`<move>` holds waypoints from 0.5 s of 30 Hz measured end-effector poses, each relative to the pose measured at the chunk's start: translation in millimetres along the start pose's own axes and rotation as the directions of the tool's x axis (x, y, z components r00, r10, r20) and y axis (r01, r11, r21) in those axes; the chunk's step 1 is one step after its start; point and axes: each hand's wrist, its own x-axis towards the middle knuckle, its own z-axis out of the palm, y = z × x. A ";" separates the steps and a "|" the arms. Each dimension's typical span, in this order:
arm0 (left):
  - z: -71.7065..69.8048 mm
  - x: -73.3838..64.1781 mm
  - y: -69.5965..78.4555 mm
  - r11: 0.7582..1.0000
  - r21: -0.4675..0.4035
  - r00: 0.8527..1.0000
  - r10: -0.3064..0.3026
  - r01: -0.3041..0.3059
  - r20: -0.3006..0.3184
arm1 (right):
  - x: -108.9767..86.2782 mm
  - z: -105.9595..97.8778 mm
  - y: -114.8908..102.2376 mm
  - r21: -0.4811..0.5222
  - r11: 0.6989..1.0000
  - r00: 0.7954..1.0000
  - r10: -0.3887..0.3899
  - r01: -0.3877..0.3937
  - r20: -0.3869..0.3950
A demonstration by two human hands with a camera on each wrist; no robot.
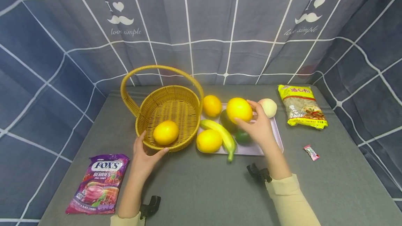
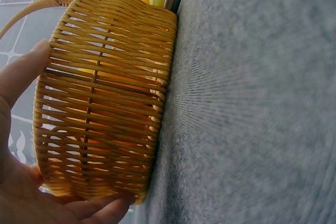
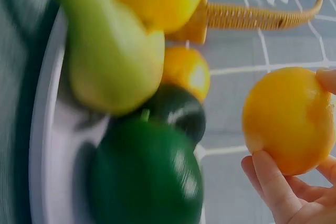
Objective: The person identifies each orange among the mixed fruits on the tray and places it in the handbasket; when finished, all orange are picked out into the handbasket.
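My right hand (image 1: 259,125) holds an orange (image 1: 239,110) between thumb and fingers, raised over a pale lilac tray (image 1: 277,138). In the right wrist view the fingertips press round the orange (image 3: 289,121). My left hand (image 1: 146,159) grips the near left rim of a woven basket (image 1: 188,138) with a tall handle; the left wrist view has thumb and fingers spread against its wicker side (image 2: 105,93). Inside the basket lies another orange (image 1: 165,133). On the tray are a banana (image 1: 224,135), two more oranges (image 1: 209,141), and dark green produce (image 3: 149,174).
A whitish round fruit (image 1: 268,108) sits at the tray's far right corner. To the right lie a yellow pasta bag (image 1: 303,107) and a small wrapped candy (image 1: 311,152). A purple candy bag (image 1: 98,184) is at left. A checked curtain (image 1: 207,20) surrounds the grey table (image 1: 213,191).
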 end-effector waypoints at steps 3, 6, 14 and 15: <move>-0.2 0.0 0.1 1.000 0.007 1.000 -0.005 0.005 0.002 | -3.2 8.9 -9.9 0.053 0.998 0.999 -0.028 0.026 0.034; -0.4 0.2 -0.1 1.000 0.016 1.000 -0.006 0.006 0.002 | -6.6 17.7 -20.3 0.086 0.996 0.997 -0.044 0.038 0.068; 0.4 0.1 -0.7 1.000 0.022 1.000 -0.006 0.006 0.000 | -13.4 43.2 -36.5 0.078 0.992 0.985 -0.109 0.099 0.134; 0.5 0.2 -0.7 1.000 0.021 1.000 -0.006 0.006 0.000 | -14.0 46.9 -37.1 0.084 0.991 0.983 -0.117 0.106 0.142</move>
